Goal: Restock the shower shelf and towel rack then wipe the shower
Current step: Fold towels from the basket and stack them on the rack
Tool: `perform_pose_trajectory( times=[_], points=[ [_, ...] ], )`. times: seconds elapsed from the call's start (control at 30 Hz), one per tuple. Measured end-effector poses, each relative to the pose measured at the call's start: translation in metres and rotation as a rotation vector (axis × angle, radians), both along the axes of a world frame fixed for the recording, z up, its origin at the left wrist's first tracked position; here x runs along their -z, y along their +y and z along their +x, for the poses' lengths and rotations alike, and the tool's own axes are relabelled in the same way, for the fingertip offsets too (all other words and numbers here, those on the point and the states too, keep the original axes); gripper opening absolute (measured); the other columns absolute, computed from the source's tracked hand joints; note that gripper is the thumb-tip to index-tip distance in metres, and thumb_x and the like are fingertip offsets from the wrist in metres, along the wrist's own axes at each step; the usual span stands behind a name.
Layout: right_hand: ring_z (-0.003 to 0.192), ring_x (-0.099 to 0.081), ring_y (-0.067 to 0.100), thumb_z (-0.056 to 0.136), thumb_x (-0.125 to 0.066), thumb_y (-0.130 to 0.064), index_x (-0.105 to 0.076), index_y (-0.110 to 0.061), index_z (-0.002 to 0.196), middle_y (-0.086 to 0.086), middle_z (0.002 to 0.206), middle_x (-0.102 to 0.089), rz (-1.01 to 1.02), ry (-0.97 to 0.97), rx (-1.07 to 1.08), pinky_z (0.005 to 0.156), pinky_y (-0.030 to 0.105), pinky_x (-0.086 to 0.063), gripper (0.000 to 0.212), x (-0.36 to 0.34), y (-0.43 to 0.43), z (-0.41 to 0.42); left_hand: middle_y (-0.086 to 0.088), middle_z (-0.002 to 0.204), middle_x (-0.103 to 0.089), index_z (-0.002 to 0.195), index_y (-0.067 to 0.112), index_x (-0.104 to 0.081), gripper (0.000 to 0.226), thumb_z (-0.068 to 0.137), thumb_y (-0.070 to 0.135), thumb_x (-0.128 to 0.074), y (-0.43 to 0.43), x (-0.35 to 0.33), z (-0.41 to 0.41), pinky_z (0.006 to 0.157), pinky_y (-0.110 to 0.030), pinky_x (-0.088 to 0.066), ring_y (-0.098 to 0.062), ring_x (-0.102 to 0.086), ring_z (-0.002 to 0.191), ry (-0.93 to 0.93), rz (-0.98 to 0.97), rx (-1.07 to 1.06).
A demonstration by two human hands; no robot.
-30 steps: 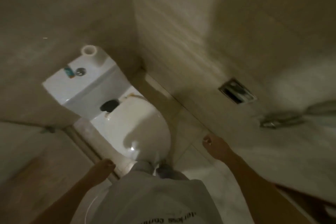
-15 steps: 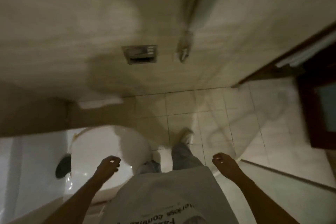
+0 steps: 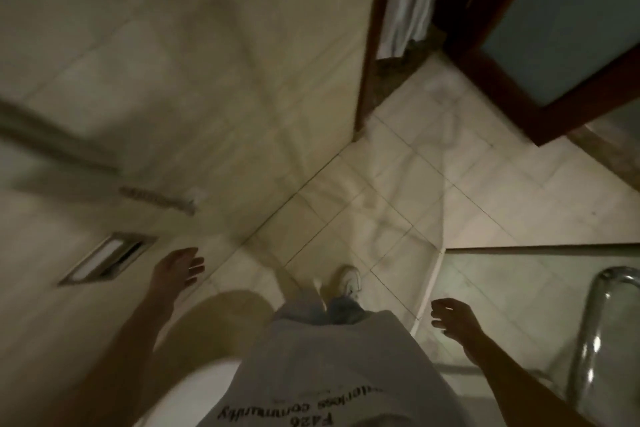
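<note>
At 8 o'clock, just right of the wall recess [image 3: 107, 258], the left hand [image 3: 176, 270] extends forward, fingers straight, spread, holding nothing. At 5 o'clock the right hand [image 3: 453, 321] hangs empty, fingers loosely curled, near the shower glass [image 3: 519, 288], whose chrome handle [image 3: 588, 340] is at 4 o'clock.

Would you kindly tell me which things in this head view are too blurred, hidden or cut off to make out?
All in the head view:
- Wall fitting: motion-blurred, so its kind is unclear.
- Chrome rail: cut off by the right edge.
- Toilet: mostly behind the shirt and cut off by the bottom edge.
- Pale cloth in the doorway: blurred, so I cannot tell whether it is a towel or a curtain.
</note>
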State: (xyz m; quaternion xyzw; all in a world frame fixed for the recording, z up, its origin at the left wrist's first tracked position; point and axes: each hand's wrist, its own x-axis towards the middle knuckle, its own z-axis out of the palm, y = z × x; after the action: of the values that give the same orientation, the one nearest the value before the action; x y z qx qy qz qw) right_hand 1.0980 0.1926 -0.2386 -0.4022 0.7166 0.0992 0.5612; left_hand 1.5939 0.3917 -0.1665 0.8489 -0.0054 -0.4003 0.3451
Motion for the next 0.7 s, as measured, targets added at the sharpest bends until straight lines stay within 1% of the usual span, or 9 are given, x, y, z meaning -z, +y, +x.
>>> perform_pose_trajectory(
  times=[0.1, 0.17, 0.3, 0.37, 0.43, 0.5, 0.57, 0.67, 0.7],
  points=[
    [0.073, -0.066, 0.024, 0.096, -0.063, -0.014, -0.066, -0.001, 0.115, 0.010, 0.090, -0.070, 0.013, 0.002, 0.106, 0.067, 0.029, -0.045, 0.023, 0.002, -0.015, -0.007, -0.016, 0.116, -0.066, 0.128, 0.002, -0.059, 0.030, 0.104, 0.019, -0.050, -0.067, 0.007, -0.006, 0.095, -0.046, -0.046, -0.034, -0.063, 0.107, 0.041, 0.016, 0.166],
    [0.078, -0.068, 0.024, 0.096, -0.063, -0.018, -0.066, -0.005, 0.114, 0.010, 0.097, -0.071, 0.018, -0.014, 0.152, 0.072, 0.031, -0.047, 0.022, -0.003, -0.029, -0.002, -0.017, 0.118, -0.066, 0.129, 0.002, -0.058, 0.031, 0.104, 0.019, -0.050, -0.100, 0.019, -0.011, 0.096, -0.045, -0.046, -0.035, -0.063, 0.110, 0.120, 0.058, 0.275],
    [0.078, -0.067, 0.022, 0.098, -0.062, -0.016, -0.064, -0.007, 0.113, 0.012, 0.106, -0.068, -0.028, -0.062, 0.284, 0.065, 0.026, -0.048, 0.018, -0.014, -0.082, 0.014, -0.019, 0.118, -0.069, 0.125, 0.004, -0.061, 0.030, 0.104, 0.022, -0.052, -0.164, 0.049, -0.005, 0.097, -0.047, -0.048, -0.036, -0.066, 0.107, 0.240, 0.180, 0.433],
    [0.079, -0.066, 0.023, 0.098, -0.061, -0.013, -0.065, -0.005, 0.116, 0.013, 0.105, -0.068, -0.084, -0.058, 0.343, 0.065, 0.026, -0.047, 0.020, -0.016, -0.116, 0.020, -0.017, 0.114, -0.070, 0.122, 0.006, -0.062, 0.029, 0.102, 0.025, -0.056, -0.204, 0.062, 0.002, 0.092, -0.044, -0.049, -0.033, -0.067, 0.102, 0.236, 0.250, 0.468],
    [0.078, -0.065, 0.026, 0.098, -0.061, -0.010, -0.065, -0.001, 0.115, 0.012, 0.097, -0.068, -0.151, -0.041, 0.410, 0.064, 0.026, -0.045, 0.020, -0.020, -0.150, 0.025, -0.017, 0.109, -0.071, 0.122, 0.005, -0.062, 0.029, 0.101, 0.025, -0.058, -0.246, 0.069, 0.008, 0.088, -0.042, -0.048, -0.034, -0.067, 0.100, 0.235, 0.290, 0.533],
    [0.080, -0.066, 0.029, 0.097, -0.061, -0.009, -0.066, 0.001, 0.116, 0.012, 0.094, -0.069, -0.205, -0.026, 0.447, 0.069, 0.030, -0.047, 0.022, -0.025, -0.182, 0.029, -0.016, 0.105, -0.071, 0.121, 0.005, -0.063, 0.029, 0.100, 0.025, -0.059, -0.291, 0.071, 0.013, 0.083, -0.038, -0.049, -0.033, -0.068, 0.096, 0.215, 0.326, 0.611],
    [0.084, -0.068, 0.028, 0.097, -0.061, -0.012, -0.066, -0.003, 0.117, 0.014, 0.100, -0.071, -0.246, -0.026, 0.480, 0.075, 0.036, -0.050, 0.022, -0.032, -0.206, 0.035, -0.015, 0.102, -0.071, 0.119, 0.005, -0.063, 0.027, 0.101, 0.024, -0.059, -0.339, 0.067, 0.012, 0.076, -0.034, -0.050, -0.029, -0.068, 0.090, 0.184, 0.359, 0.713],
    [0.089, -0.071, 0.024, 0.099, -0.058, -0.018, -0.065, -0.015, 0.115, 0.008, 0.103, -0.071, -0.289, -0.016, 0.529, 0.074, 0.034, -0.054, 0.018, -0.038, -0.227, 0.045, -0.013, 0.098, -0.070, 0.116, 0.003, -0.064, 0.026, 0.101, 0.022, -0.057, -0.420, 0.063, 0.003, 0.071, -0.030, -0.049, -0.026, -0.066, 0.085, 0.111, 0.380, 0.943],
    [0.089, -0.071, 0.023, 0.099, -0.058, -0.019, -0.065, -0.015, 0.117, 0.008, 0.103, -0.071, -0.292, -0.014, 0.562, 0.075, 0.034, -0.056, 0.019, -0.037, -0.232, 0.047, -0.011, 0.097, -0.070, 0.115, 0.003, -0.064, 0.025, 0.101, 0.021, -0.057, -0.451, 0.061, -0.003, 0.071, -0.030, -0.049, -0.024, -0.066, 0.084, 0.085, 0.373, 1.026]
  ],
)
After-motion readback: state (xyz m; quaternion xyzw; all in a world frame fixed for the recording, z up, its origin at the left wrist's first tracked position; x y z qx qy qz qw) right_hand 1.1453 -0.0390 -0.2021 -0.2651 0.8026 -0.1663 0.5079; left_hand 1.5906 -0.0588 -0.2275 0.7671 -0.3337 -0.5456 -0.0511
